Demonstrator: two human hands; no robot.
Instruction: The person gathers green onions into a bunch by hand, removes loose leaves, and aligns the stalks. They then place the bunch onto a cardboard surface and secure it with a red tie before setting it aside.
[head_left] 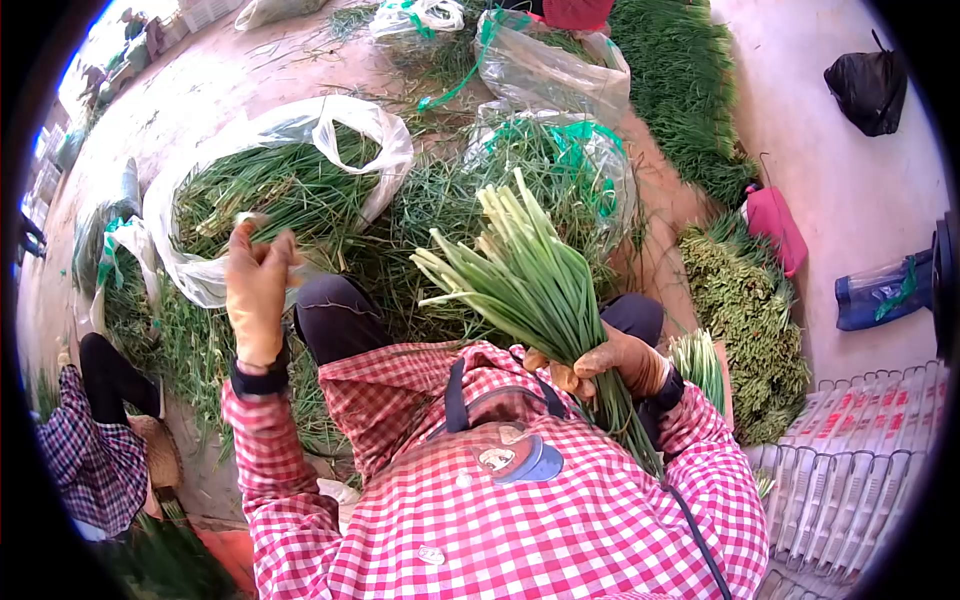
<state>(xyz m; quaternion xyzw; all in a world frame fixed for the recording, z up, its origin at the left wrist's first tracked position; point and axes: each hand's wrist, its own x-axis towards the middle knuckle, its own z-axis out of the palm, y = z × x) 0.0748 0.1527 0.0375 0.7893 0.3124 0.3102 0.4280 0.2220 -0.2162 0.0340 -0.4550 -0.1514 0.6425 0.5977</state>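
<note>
My right hand (612, 362), in a tan glove, grips a thick bundle of green stalks (530, 280) near its middle. The pale cut ends fan up and away from me, and the leafy tails hang down past my right arm. My left hand (256, 292), also gloved, is raised at the left with its fingers pinched on a small pale scrap of leaf (248, 217). It hovers above the edge of an open white plastic bag (330, 120) filled with loose greens. My red checked shirt and dark knees fill the lower middle.
Loose greens cover the floor ahead. Tied clear bags (560, 65) stand further back, beside a long heap of greens (685, 90). At the right are trimmed bundles (750, 330), a pink bag (775, 228), a black bag (868, 90) and stacked white trays (860, 460). Another person's checked sleeve (85, 455) is at the left.
</note>
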